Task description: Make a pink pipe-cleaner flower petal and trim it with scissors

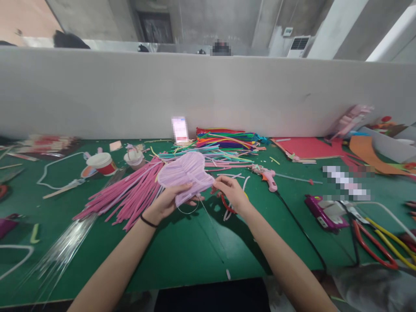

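A lilac heart-like or fan-shaped piece (pixel 182 169), apparently made of fuzzy pipe cleaners laid side by side, is held up over the green table. My left hand (pixel 167 201) grips its lower left part, thumb on top and fingers underneath. At the piece's lower right corner, my right hand (pixel 231 193) is closed in a pinch; the exact contact at the fingertips is small. A thin wire or thread (pixel 211 216) hangs below the piece. Pink pipe cleaners (pixel 130 195) lie in a bundle behind and left of my left hand. Red-handled scissors or pliers (pixel 227 206) lie partly hidden under my right hand.
A pink glue gun (pixel 269 178) with a black cord lies to the right. Coloured pipe cleaners (pixel 224 141) are piled at the back by a propped phone (pixel 180 129). Cups (pixel 105 164) stand left; a purple power strip (pixel 325 214) and pliers (pixel 370 242) lie right. A grey partition (pixel 130 91) rises behind.
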The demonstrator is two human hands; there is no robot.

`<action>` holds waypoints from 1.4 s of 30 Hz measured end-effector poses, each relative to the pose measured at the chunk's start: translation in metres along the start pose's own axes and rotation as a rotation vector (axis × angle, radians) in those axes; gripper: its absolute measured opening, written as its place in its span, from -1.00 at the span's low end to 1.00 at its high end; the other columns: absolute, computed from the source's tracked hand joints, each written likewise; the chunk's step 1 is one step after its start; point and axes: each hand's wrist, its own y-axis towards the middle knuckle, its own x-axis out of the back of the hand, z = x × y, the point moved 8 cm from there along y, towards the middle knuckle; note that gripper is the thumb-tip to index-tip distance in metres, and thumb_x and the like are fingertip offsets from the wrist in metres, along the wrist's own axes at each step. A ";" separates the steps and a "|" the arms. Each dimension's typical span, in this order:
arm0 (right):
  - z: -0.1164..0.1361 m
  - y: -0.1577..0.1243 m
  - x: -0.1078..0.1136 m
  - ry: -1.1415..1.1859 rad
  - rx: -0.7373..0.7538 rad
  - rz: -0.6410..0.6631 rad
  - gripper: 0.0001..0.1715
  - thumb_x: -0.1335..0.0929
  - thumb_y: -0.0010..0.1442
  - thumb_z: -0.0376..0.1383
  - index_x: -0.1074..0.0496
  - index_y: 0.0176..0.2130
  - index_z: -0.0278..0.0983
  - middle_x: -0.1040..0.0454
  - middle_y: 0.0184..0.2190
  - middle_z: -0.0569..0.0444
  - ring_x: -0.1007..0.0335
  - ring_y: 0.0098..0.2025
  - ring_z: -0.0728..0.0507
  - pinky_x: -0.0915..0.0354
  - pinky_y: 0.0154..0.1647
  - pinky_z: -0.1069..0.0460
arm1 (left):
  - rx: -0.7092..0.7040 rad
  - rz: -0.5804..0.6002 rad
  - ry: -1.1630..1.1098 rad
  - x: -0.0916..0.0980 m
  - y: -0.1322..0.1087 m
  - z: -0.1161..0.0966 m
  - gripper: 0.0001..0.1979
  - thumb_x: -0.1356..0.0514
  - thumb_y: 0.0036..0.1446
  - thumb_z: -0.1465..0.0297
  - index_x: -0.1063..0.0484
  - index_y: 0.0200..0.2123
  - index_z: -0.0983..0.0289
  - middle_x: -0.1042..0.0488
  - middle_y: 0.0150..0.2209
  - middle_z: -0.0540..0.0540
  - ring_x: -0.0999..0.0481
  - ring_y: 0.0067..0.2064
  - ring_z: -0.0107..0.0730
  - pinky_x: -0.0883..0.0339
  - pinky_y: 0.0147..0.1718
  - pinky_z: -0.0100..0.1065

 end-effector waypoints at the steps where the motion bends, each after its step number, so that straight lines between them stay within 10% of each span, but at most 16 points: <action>1: -0.003 0.000 0.000 -0.003 -0.013 -0.007 -0.72 -0.40 0.06 -0.09 -0.42 -0.48 -0.25 -0.48 -0.55 0.15 -0.41 -0.47 -0.03 -0.24 -0.50 0.12 | 0.008 -0.001 -0.006 0.001 -0.001 0.002 -0.77 -0.20 0.17 0.46 -0.51 -0.14 0.47 -0.61 -0.24 0.35 -0.64 -0.24 -0.08 -0.54 -0.43 -0.37; 6: -0.008 0.003 0.007 -0.254 -0.021 -0.021 -0.63 -0.32 0.16 0.00 -0.48 -0.36 -0.24 -0.53 -0.45 0.09 -0.47 -0.39 -0.10 -0.31 -0.44 0.06 | -0.003 -0.128 -0.045 0.019 0.000 0.007 -0.73 -0.23 0.13 0.48 -0.49 -0.09 0.45 -0.58 -0.13 0.38 -0.63 -0.20 -0.07 -0.56 -0.36 -0.31; 16: 0.002 -0.029 0.043 -1.617 -0.086 -0.239 -0.60 -0.46 0.05 -0.18 -0.42 -0.17 -0.37 -0.51 -0.24 -0.29 -0.35 -0.09 -0.40 -0.23 -0.21 -0.12 | -0.124 -0.218 -0.192 0.058 0.014 0.001 -0.69 -0.18 0.13 0.53 -0.44 -0.03 0.50 -0.60 -0.20 0.36 -0.64 -0.27 -0.18 -0.55 -0.32 -0.32; 25: 0.000 -0.023 0.038 -1.635 0.166 -0.275 -0.74 -0.30 0.26 -0.17 -0.42 -0.21 -0.32 -0.55 -0.31 -0.17 -0.31 -0.06 -0.37 0.10 0.13 -0.42 | -0.098 -0.217 -0.174 0.049 0.010 0.003 -0.72 -0.16 0.16 0.50 -0.47 -0.09 0.55 -0.59 -0.20 0.42 -0.64 -0.27 -0.15 -0.54 -0.32 -0.31; 33: 0.011 -0.026 0.052 -1.121 0.245 -0.425 -0.69 -0.35 0.12 -0.05 -0.33 -0.25 -0.21 -0.47 -0.35 0.04 -0.34 -0.24 -0.21 -0.19 -0.16 -0.07 | -0.099 -0.256 -0.201 0.058 0.011 0.002 -0.71 -0.15 0.16 0.50 -0.46 -0.07 0.54 -0.60 -0.20 0.40 -0.65 -0.29 -0.15 -0.55 -0.32 -0.30; 42: 0.020 -0.034 0.043 -1.294 0.363 -0.466 -0.75 -0.25 0.23 -0.16 -0.39 -0.23 -0.26 -0.52 -0.28 -0.07 -0.26 -0.05 -0.28 0.07 0.15 -0.23 | -0.115 -0.274 -0.185 0.053 0.006 -0.004 -0.77 -0.14 0.15 0.52 -0.49 -0.14 0.48 -0.62 -0.24 0.33 -0.64 -0.28 -0.20 -0.54 -0.32 -0.33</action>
